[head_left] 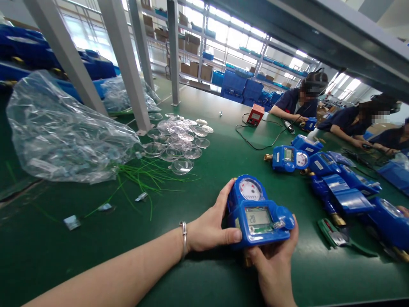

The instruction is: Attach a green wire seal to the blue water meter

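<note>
The tabletop (207, 288) is green and shiny. Near its left edge sits a big clear bag (70, 132). Green strings (143, 177) spread out beside it, and little tags (72, 222) lie nearby. Gray posts (123, 55) stand behind the bag. Next comes a pile of clear discs (182, 143). Past the far edge, tall shelves (194, 44) hold boxes, with bright windows behind. A red box (256, 114) with a black cord sits toward the far edge. At the far right, people (290, 102) in dark blue tops lean over their work. Blue meters (348, 196) crowd the right side, with green pliers (332, 234) just in front of them.

The left arm comes in from the near left corner, with a silver bracelet (183, 238) on its wrist. The left hand (209, 228) is turned sideways, its thumb pointing right. The right hand (276, 273) reaches up from the near edge.

Both hands grip one blue meter (236, 215), near the middle of the tabletop. The left fingers press its left side, with the thumb on its lower left corner. The right fingers wrap its right side, and that thumb is underneath. Its round dial and small screen face up, between the hands.
</note>
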`<state>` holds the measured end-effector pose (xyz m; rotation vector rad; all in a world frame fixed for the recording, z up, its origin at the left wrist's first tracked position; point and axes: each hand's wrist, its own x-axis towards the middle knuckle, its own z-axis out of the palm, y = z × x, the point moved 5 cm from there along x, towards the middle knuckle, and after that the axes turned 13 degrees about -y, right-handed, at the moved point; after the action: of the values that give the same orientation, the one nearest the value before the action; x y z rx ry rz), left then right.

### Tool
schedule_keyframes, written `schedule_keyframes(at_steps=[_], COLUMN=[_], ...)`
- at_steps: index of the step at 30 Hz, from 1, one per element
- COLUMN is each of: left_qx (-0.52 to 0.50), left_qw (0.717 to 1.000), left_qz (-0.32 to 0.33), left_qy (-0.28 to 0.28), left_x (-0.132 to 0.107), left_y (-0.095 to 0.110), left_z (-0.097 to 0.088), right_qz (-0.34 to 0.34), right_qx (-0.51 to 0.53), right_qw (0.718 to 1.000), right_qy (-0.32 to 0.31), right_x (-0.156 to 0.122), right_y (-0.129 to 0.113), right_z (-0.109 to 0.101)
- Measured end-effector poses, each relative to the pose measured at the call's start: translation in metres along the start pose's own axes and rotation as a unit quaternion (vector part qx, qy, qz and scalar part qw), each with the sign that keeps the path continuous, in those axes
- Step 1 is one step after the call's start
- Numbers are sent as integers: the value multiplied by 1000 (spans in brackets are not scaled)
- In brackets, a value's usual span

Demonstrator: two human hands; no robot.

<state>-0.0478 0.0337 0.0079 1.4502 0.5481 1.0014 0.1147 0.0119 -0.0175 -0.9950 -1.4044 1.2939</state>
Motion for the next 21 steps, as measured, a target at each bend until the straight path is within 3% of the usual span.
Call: schedule_keyframes(at_steps=[5,11,16,21], left_qx=[31,-38,-81,55], left_qw=[999,999,996,993], left_qz=[-4,6,27,-13], left_qy=[25,25,39,107], left_x=[-3,1,9,15], left_y=[1,-1,-5,-9], left_z=[5,2,-5,-20], right_qz=[5,-9,-16,-32], right_qx=[-45,-38,-90,-92], right_qw=[999,998,995,995], right_qy=[7,47,28,19], right_x=[-4,-3,2,11], right_y=[4,9,1,-1], right_z=[0,2,1,0])
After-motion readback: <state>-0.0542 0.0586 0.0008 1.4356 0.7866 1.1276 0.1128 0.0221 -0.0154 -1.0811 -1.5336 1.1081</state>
